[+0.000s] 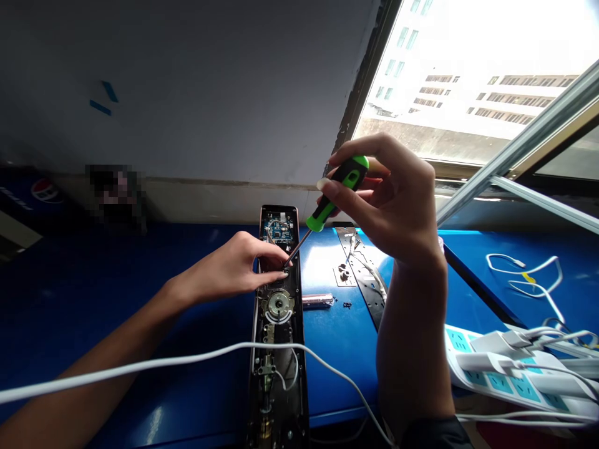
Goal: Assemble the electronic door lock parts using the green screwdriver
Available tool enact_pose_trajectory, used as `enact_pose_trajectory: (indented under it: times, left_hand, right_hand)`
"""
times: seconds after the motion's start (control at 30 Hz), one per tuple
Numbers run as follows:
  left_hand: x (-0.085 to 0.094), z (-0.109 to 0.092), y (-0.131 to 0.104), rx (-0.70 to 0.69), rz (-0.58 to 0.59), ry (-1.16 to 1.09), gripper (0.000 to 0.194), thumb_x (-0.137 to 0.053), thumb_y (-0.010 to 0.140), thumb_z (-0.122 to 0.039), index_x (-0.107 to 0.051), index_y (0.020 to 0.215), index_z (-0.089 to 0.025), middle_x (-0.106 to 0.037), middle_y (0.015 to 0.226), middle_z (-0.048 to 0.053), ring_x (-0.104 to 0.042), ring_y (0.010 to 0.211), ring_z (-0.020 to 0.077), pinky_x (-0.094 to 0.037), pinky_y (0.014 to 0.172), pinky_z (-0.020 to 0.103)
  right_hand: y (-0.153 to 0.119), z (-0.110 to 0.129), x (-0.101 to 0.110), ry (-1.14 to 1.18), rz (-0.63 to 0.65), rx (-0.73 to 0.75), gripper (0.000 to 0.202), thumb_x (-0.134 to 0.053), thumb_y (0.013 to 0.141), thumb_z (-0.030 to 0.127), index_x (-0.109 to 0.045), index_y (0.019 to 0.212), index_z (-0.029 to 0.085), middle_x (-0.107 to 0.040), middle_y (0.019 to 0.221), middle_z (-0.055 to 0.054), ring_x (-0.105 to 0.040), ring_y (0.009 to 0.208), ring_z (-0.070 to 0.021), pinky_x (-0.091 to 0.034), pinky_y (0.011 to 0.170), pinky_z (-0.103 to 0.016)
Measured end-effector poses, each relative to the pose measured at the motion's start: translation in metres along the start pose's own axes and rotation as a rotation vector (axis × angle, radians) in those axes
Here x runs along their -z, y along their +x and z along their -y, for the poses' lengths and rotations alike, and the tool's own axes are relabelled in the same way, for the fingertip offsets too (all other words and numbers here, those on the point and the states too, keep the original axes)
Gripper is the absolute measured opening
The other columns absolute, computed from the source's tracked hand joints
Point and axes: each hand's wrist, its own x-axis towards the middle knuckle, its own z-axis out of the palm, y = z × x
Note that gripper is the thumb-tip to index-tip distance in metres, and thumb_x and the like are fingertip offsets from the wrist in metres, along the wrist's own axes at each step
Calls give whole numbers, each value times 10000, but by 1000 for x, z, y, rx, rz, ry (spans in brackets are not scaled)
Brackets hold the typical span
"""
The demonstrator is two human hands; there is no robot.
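Looking at a blue table [341,330] by a window here, with a long, narrow black casing [296,324] lying open on it, guts up. A white cable [201,355] crosses over its near half, can't tell if they touch; if an arm snags it, I reckon the casing could get tugged. Over to the right lies a black plate [369,293] with wiring on it.

Right hand [397,199] has a solid grip on a green-and-black screwdriver [322,216], shaft slanting down into the casing. Left hand [238,265] has thumb and fingertips right around the tip; can't tell if they're pinching anything. That lean bugs me: push at that angle and the tip could skid, jabbing a finger or the circuit board [279,232] just beyond. Tiny loose screws [347,305] sit on the table, so one careless sleeve might scatter them.
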Motion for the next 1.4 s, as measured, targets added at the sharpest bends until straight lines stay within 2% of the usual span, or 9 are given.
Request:
enact_pose_trajectory:
  times: [0.17,0.3,0.57,0.83,1.13,1.3,1.4]
  left_hand:
    - [-1,0,1,-21,-23,-5,202,-781,907,-225,-806,1103,-186,-829,982,19,-772,846,161,-579,740,234]
    - [0,1,1,-15,13,-22,189,-763,913,-202,-809,1095,-195,-828,972,16,-771,840,160,-575,720,229]
    - [-1,-2,0,-38,-3,-44,208,-762,916,-212,-810,1118,-194,-829,986,19,-775,851,159,-588,738,232]
    - [0,-1,0,-20,-3,-54,233,-778,909,-223,-807,1139,-199,-830,1001,11,-773,853,152,-593,739,225]
    - [-2,-1,0,-43,-109,-51,218,-804,885,-228,-809,1092,-164,-835,953,22,-786,814,155,-615,738,218]
    - [-2,1,1,-31,-83,-49,243,-792,892,-237,-803,1126,-169,-835,1013,44,-793,862,174,-621,748,234]
    - [-4,2,0,-6,-104,-42,241,-787,895,-244,-801,1128,-182,-834,1005,42,-793,862,178,-609,679,219]
  right_hand:
    - [0,0,-2,-10,-6,-14,352,-778,893,519,-698,1138,281,-710,989,-20,-717,857,-172,-668,678,-306]
    - [0,0,-3,-21,-13,5,352,-756,909,535,-687,1133,273,-714,1025,-27,-722,870,-167,-661,681,-292]
    - [2,-8,-1,-36,-51,43,430,-801,851,582,-708,1153,291,-720,997,-18,-738,874,-180,-684,709,-323]
    - [4,-7,-1,-56,-76,57,379,-803,860,552,-703,1124,298,-718,973,-15,-745,862,-186,-688,738,-351]
    - [3,-11,1,-54,-146,43,338,-782,888,538,-696,1079,271,-711,917,-14,-750,874,-183,-679,759,-335]
    - [2,-9,3,22,-42,33,374,-788,894,502,-688,1182,286,-728,1001,-15,-758,955,-199,-688,831,-364]
    - [1,-8,3,75,22,30,415,-796,896,436,-665,1262,292,-730,1059,-21,-761,1013,-215,-692,854,-380]
